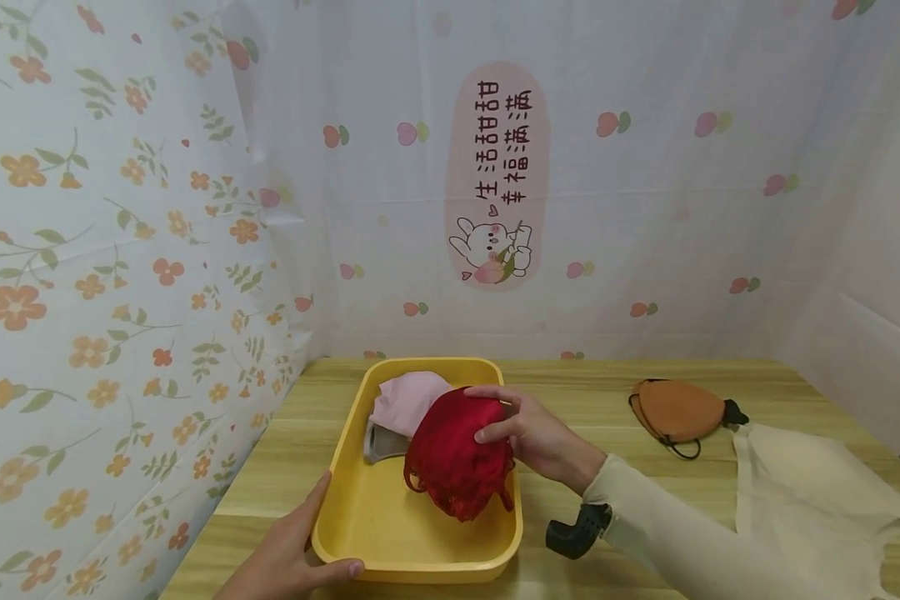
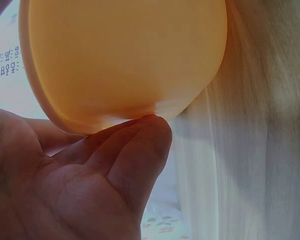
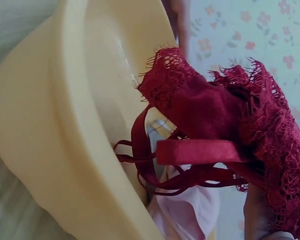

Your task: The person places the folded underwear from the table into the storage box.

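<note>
My right hand [image 1: 542, 435] pinches a folded dark red lace bra [image 1: 453, 454], thumb on its near face, over the right side of a yellow plastic tub [image 1: 390, 517]. Frayed lace edges and thin loose straps [image 3: 195, 152] of the bra show in the right wrist view. At the tub's near left corner, my left hand [image 1: 288, 537] grips the wall, its thumb by the front rim and its fingers along the left side. A pale pink folded cloth piece [image 1: 412, 400] lies in the back of the tub, over a grey one [image 1: 385, 443]; the red bra partly covers both.
On the table [image 1: 592, 392] to the right lies a folded orange-brown cup-shaped garment [image 1: 682, 411] with black straps. A cream garment [image 1: 810, 475] is spread beside it, nearer me. Printed curtains [image 1: 390, 217] hang behind the table and along its left side.
</note>
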The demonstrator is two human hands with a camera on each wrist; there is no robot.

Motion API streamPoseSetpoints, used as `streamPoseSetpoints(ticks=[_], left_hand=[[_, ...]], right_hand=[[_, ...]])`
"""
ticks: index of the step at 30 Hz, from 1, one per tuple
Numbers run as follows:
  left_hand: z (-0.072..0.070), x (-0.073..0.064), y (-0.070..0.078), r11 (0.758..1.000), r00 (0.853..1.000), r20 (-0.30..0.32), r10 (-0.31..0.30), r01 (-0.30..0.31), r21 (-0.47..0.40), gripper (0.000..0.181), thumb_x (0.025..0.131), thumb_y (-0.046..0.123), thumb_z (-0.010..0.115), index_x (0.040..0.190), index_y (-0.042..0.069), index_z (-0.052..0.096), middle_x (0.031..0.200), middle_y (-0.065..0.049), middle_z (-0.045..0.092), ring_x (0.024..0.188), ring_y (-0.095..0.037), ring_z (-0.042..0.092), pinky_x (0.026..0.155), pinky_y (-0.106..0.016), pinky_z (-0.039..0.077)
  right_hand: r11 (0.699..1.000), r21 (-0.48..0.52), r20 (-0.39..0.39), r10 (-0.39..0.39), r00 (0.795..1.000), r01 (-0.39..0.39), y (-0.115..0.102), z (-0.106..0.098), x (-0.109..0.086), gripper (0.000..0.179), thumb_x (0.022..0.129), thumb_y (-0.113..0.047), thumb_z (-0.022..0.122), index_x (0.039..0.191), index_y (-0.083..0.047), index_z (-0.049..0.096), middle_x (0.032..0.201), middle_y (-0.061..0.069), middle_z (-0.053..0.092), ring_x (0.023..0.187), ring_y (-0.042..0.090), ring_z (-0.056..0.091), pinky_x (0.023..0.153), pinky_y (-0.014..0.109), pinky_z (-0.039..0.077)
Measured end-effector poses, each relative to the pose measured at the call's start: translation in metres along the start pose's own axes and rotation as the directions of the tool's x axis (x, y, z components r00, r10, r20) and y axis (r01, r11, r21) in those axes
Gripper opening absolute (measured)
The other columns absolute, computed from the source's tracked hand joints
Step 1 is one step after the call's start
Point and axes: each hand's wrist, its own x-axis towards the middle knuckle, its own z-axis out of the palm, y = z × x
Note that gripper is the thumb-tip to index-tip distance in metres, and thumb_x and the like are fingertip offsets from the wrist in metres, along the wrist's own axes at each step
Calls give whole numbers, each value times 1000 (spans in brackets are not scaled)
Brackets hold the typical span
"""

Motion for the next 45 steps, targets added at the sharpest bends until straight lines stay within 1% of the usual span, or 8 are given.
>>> streamPoseSetpoints(ticks=[6, 13, 19, 24, 32, 36, 41, 45], left_hand=[[0, 0, 1, 1000, 1000, -3, 2, -2, 6, 114, 81, 44, 81, 159, -3, 13, 157, -29, 37, 133, -31, 52, 104, -34, 50], [0, 0, 1, 1000, 1000, 3, -13, 13, 11, 115, 82, 46, 81, 160, -3, 12, 158, -30, 35, 135, -33, 51, 106, -40, 50], [1, 0, -1, 999, 999, -13, 33, -33, 31, 114, 82, 45, 81, 159, -5, 13, 157, -31, 37, 135, -34, 51, 105, -36, 50], [1, 0, -1, 998, 998, -19, 56, -55, 33, 113, 82, 44, 80, 159, -4, 12, 157, -30, 37, 134, -33, 51, 104, -31, 50], [1, 0, -1, 998, 999, -15, 46, -45, 36, 113, 83, 45, 80, 159, -5, 13, 157, -31, 36, 135, -34, 51, 104, -36, 51], [1, 1, 1, 1000, 1000, -13, 20, -19, 13, 114, 82, 46, 81, 160, -2, 13, 158, -27, 38, 133, -31, 52, 104, -33, 51], [1, 1, 2, 1000, 1000, -6, -11, 11, -7, 115, 81, 47, 81, 160, -1, 14, 158, -26, 38, 133, -30, 52, 104, -33, 51], [0, 1, 1, 1000, 1000, 0, 0, 0, 2, 115, 81, 45, 81, 160, -3, 13, 158, -29, 37, 133, -31, 53, 104, -33, 51]], right_hand=[[1000, -17, 17, 19, 1000, -19, 6, 8, 1, 60, 84, 2, 70, 140, -10, 54, 138, 15, 56, 117, 28, 60, 93, 39, 58], [997, -42, 30, 59, 998, -57, 13, 14, 2, 59, 82, 1, 72, 137, -9, 55, 137, 16, 57, 115, 28, 59, 93, 40, 58], [997, -45, 38, 70, 997, -68, 17, 18, 4, 57, 81, 1, 71, 136, -7, 57, 136, 15, 56, 114, 28, 59, 93, 42, 58], [996, -42, 52, 81, 995, -79, 21, 24, 5, 56, 81, 2, 69, 135, -6, 57, 134, 14, 57, 110, 26, 60, 89, 39, 58], [994, -59, 70, 96, 993, -92, 24, 32, 9, 56, 80, 5, 65, 135, -5, 57, 133, 14, 59, 108, 24, 60, 86, 39, 60], [992, -84, 91, 102, 991, -95, 25, 34, 10, 58, 81, 7, 64, 137, -3, 54, 132, 15, 58, 108, 24, 60, 87, 40, 60], [979, -189, 77, 93, 993, -77, 25, 35, 9, 57, 82, 7, 67, 137, -3, 54, 128, 17, 59, 104, 24, 61, 83, 40, 61], [933, -357, 46, 59, 997, -38, 24, 36, 8, 51, 82, 5, 71, 131, -5, 59, 126, 17, 58, 105, 25, 59, 82, 40, 61]])
